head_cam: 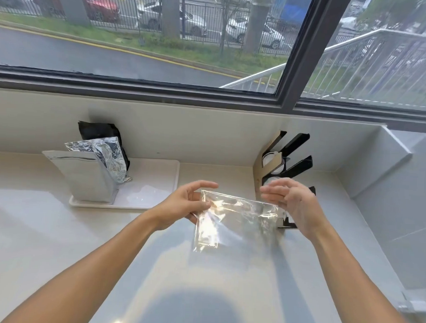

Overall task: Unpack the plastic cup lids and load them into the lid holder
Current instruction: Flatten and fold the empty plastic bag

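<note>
A clear plastic bag (231,220) hangs flat and crumpled above the white counter, and I see no lids inside it. My left hand (186,204) pinches its left edge between thumb and fingers. My right hand (292,202) holds the bag's right end, fingers bent over it. Behind my right hand stands the lid holder (289,161), a tan and black rack with slanted slots against the back wall. Clear lids (272,161) sit in its slots; the lowest part of the rack is hidden by my hand.
A white tray (155,183) at the back left carries silver foil pouches (86,173) and a black pouch (99,132). A window runs along the back wall. A grey side wall (375,181) closes the counter on the right.
</note>
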